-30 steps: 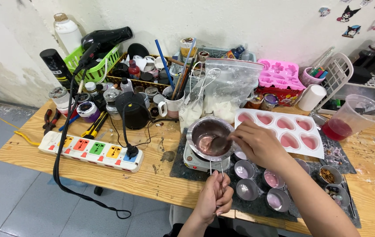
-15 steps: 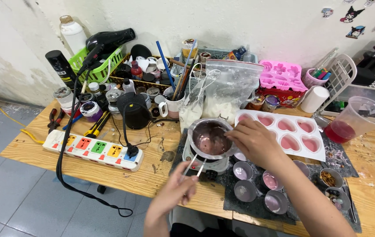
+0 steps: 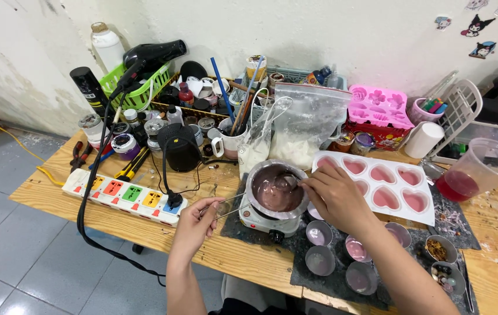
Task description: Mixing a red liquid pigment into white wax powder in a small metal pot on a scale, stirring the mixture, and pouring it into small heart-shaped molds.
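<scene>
Melting pot: a small round metal pot [image 3: 276, 188] sits on a compact white electric hotplate [image 3: 263, 220] near the front middle of the wooden table [image 3: 56, 189], on a dark mat [image 3: 342, 274]. It holds a smooth, glossy mauve-pink liquid, probably melted wax or soap base.

Right hand: the right hand [image 3: 337, 195] reaches over the pot's right rim, fingers pinched on a small stirrer [image 3: 288, 183] whose end dips in the liquid.

Left hand: the left hand [image 3: 195, 223] is closed around the end of the thin wire handle [image 3: 225, 205] that sticks out from the pot's left side, steadying it.

Risk, tipping: the pot looks wider than the hotplate top; a hard stir or a pull on the handle could slide it off and spill hot liquid over the mat and the small filled cups [image 3: 320, 233] just in front.

Risk, burn: the right fingers hang close over the hot rim; a slip would bring skin onto metal or liquid.

Risk, cords: the hotplate's lead appears to run to the white power strip [image 3: 125, 196] just left of it; a splash could reach the sockets, and a snagged black cable [image 3: 88, 204] could tug things.

Nearby: a white heart-shaped mould tray [image 3: 390, 188], its cavities filled pink, lies just right of the pot; a clear plastic cup of red liquid [image 3: 475, 172] stands farther right, and a zip bag of white flakes [image 3: 306, 128] behind.
</scene>
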